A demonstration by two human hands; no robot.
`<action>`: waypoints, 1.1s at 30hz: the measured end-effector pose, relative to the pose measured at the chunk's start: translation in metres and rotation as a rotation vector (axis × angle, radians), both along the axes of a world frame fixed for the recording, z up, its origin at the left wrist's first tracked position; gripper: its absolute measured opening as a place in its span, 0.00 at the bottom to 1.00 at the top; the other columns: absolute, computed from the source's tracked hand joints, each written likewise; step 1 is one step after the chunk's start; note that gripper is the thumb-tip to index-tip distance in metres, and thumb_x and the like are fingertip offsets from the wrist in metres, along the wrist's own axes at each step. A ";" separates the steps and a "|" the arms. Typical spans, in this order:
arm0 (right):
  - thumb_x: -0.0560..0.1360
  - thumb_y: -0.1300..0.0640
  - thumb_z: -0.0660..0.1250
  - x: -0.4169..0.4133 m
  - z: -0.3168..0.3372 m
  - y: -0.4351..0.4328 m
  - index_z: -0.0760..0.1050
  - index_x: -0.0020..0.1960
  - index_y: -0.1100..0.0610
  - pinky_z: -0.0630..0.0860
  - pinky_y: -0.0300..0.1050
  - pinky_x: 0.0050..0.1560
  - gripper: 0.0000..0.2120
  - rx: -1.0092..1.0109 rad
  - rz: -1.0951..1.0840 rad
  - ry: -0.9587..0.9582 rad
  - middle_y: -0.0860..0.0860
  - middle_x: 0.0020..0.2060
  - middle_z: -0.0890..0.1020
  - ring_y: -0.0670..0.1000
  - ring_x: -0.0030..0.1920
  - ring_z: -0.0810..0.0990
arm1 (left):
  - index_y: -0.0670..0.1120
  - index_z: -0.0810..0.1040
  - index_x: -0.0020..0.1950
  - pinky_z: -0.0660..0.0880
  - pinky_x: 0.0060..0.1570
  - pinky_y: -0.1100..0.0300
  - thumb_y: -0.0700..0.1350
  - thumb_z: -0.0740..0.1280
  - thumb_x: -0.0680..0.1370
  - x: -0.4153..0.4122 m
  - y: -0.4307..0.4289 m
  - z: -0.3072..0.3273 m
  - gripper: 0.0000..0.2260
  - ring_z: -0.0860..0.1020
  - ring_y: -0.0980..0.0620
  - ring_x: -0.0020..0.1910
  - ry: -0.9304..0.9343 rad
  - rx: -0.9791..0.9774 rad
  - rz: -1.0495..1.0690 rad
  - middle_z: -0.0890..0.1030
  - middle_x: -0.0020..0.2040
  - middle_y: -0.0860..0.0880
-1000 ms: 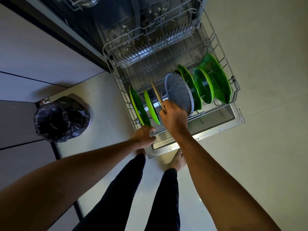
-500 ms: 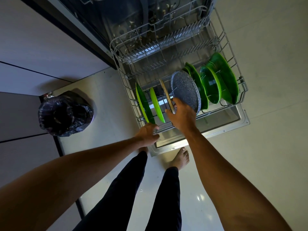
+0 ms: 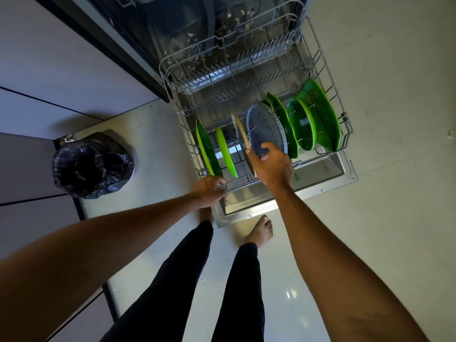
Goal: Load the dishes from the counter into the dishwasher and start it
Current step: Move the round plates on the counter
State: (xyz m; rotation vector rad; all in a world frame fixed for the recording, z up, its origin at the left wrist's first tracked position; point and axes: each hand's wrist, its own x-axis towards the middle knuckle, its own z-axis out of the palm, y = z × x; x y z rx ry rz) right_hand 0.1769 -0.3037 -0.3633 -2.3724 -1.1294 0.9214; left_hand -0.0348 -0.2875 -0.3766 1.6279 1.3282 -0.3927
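Note:
The dishwasher's lower wire rack (image 3: pixel 328 70) is pulled out over the open door (image 3: pixel 328 174). Several green plates (image 3: pixel 318 114) stand on edge at its right, and two more green plates (image 3: pixel 206 146) stand at its left. Between them a thin tan plate (image 3: pixel 238 129) and a grey speckled plate (image 3: pixel 265 127) stand upright. My right hand (image 3: pixel 270 164) grips the lower edge of the grey speckled plate, thumb on its face. My left hand (image 3: pixel 209 190) is closed on the rack's front rail.
A bin lined with a black bag (image 3: pixel 91 164) stands on the floor to the left. White cabinet fronts (image 3: pixel 49 70) run along the left. My legs and bare feet (image 3: pixel 260 230) stand just before the door. Pale floor tiles (image 3: pixel 394 218) lie open to the right.
My right hand has let go of the tan plate, now standing in the rack, and shifted right onto the grey speckled plate. My left hand has stayed on the rack's front rail.

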 end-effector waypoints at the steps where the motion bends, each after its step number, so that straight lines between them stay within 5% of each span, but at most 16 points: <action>1: 0.73 0.32 0.66 0.001 0.003 0.000 0.78 0.59 0.49 0.78 0.51 0.53 0.24 -0.004 -0.063 0.040 0.47 0.45 0.86 0.53 0.50 0.83 | 0.47 0.77 0.64 0.72 0.43 0.63 0.48 0.65 0.80 -0.001 0.001 0.002 0.14 0.78 0.51 0.53 -0.002 -0.006 0.005 0.79 0.61 0.46; 9: 0.77 0.48 0.70 0.013 0.019 -0.024 0.81 0.46 0.49 0.71 0.42 0.47 0.05 -0.116 -0.242 0.278 0.50 0.49 0.85 0.53 0.49 0.81 | 0.46 0.79 0.63 0.78 0.55 0.53 0.46 0.66 0.80 -0.011 0.009 0.036 0.12 0.80 0.49 0.52 0.000 0.059 0.070 0.81 0.56 0.45; 20: 0.76 0.52 0.68 -0.066 0.098 -0.018 0.84 0.51 0.51 0.78 0.46 0.55 0.08 -0.243 0.287 0.213 0.53 0.52 0.85 0.57 0.54 0.82 | 0.46 0.81 0.60 0.74 0.52 0.58 0.42 0.65 0.79 -0.098 0.004 0.134 0.11 0.81 0.47 0.53 -0.033 0.252 0.301 0.83 0.53 0.46; 27: 0.73 0.50 0.68 -0.219 0.175 0.033 0.82 0.44 0.49 0.78 0.45 0.51 0.05 -0.136 0.512 0.175 0.50 0.47 0.86 0.55 0.52 0.83 | 0.46 0.83 0.57 0.79 0.52 0.56 0.41 0.67 0.78 -0.240 0.000 0.225 0.09 0.83 0.50 0.47 -0.102 0.413 0.527 0.85 0.48 0.47; 33: 0.75 0.50 0.69 -0.430 0.260 0.067 0.83 0.49 0.49 0.76 0.46 0.51 0.06 0.041 0.758 0.212 0.51 0.47 0.86 0.56 0.52 0.82 | 0.51 0.83 0.51 0.72 0.42 0.74 0.40 0.67 0.78 -0.428 -0.032 0.308 0.08 0.79 0.70 0.38 -0.122 0.635 0.790 0.84 0.44 0.53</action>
